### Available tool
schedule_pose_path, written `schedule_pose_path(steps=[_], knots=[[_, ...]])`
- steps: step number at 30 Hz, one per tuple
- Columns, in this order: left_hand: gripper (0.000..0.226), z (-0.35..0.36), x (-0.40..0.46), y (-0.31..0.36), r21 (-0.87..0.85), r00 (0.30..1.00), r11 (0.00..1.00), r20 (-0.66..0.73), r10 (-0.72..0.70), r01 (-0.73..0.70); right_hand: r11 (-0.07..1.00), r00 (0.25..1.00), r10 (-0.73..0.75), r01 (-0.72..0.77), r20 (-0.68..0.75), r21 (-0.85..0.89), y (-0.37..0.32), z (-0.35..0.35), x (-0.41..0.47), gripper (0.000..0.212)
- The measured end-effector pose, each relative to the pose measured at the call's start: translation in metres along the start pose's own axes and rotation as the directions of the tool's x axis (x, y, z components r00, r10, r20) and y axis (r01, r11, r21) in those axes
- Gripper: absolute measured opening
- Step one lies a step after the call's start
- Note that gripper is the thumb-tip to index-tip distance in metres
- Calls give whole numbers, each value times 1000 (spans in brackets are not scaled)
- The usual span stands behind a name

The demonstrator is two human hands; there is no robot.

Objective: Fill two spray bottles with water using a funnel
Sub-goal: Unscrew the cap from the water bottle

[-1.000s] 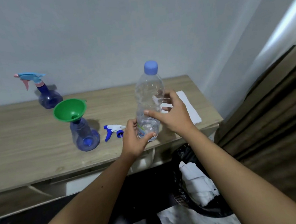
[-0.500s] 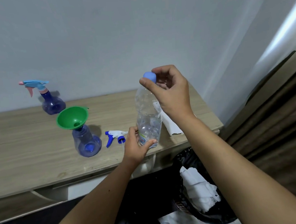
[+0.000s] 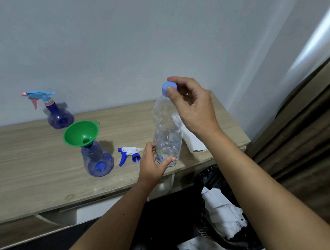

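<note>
A clear water bottle (image 3: 167,132) stands upright near the front edge of the wooden table (image 3: 22,170). My left hand (image 3: 152,165) grips its base. My right hand (image 3: 192,105) pinches its blue cap (image 3: 168,88) from above. Left of it stands a blue spray bottle (image 3: 97,160) with a green funnel (image 3: 81,133) in its neck. Its white and blue spray head (image 3: 129,154) lies on the table between the two bottles. A second blue spray bottle (image 3: 58,115) with its trigger head on stands by the wall.
A white folded paper (image 3: 192,140) lies on the table behind the water bottle. Below the table's right end sits a black-lined bin (image 3: 220,210) with crumpled white paper. A brown curtain (image 3: 313,129) hangs at the right.
My right hand rose from the water bottle's side to its cap and now pinches it. My left hand kept its grip on the base.
</note>
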State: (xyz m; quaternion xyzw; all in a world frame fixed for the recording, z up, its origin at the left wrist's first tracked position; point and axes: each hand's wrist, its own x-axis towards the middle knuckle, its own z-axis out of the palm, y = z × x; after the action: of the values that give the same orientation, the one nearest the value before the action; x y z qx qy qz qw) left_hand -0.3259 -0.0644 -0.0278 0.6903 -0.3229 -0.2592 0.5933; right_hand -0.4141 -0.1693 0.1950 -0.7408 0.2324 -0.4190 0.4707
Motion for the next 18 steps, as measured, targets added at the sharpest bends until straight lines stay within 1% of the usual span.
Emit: schedule_pose_path(steps=[3, 5, 8, 12, 15, 16, 18], knots=[[71, 0, 0, 1, -11, 1000, 1000, 0, 10, -10, 999, 999, 45, -44, -28, 32, -2, 0, 2, 35], [70, 1, -1, 2, -8, 1000, 1000, -4, 15, -15, 999, 999, 47, -47, -26, 23, -2, -1, 5, 29], [65, 2, -1, 1, 0, 1000, 1000, -8, 22, -22, 999, 999, 39, -39, 33, 16, -1, -8, 7, 20], [62, 2, -2, 1, 15, 1000, 999, -7, 30, -29, 1000, 996, 23, -24, 88, 6, -4, -11, 5, 23], [61, 2, -2, 3, 17, 1000, 1000, 0, 20, -20, 992, 996, 90, -91, 19, 83, -6, -9, 6, 34], [61, 2, -2, 4, 19, 1000, 1000, 2, 18, -18, 991, 995, 96, -96, 7, 95, -6, -9, 7, 34], [63, 2, -2, 4, 14, 1000, 1000, 0, 21, -21, 991, 996, 92, -93, 14, 93, -6, -11, 7, 26]])
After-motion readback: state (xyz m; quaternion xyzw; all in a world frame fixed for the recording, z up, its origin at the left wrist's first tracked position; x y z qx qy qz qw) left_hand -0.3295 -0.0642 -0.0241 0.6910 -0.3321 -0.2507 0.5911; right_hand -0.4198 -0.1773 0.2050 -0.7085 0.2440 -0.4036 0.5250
